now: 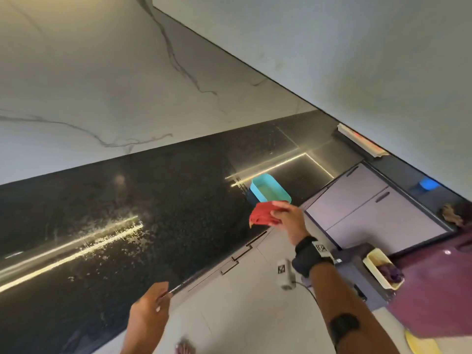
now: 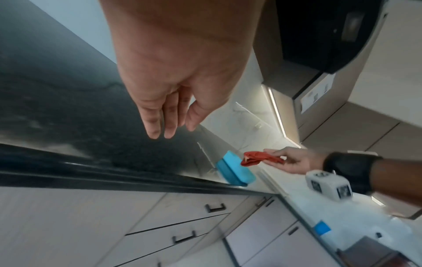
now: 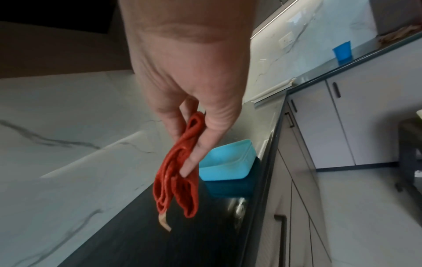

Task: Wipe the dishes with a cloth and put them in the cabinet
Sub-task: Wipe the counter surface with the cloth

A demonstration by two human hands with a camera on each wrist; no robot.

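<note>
We pinch folded red cloth (image 3: 175, 173) in right hand (image 1: 290, 221), just short of blue dish (image 1: 269, 188) at black counter (image 1: 127, 213) edge. Left hand (image 2: 169, 101) relaxed, holds nothing, farther off. Right nearer.

This was a home kitchen. A long black speckled table (image 1: 132, 205) ran along a wall faced in white veined marble (image 1: 76, 85), lit by a strip under the wall units. Below it stood pale drawers with dark bar handles (image 2: 214, 207) and cabinet doors (image 3: 319, 126). A turquoise plastic container (image 3: 228, 162) and a blue cup (image 3: 342, 49) stood on top.
</note>
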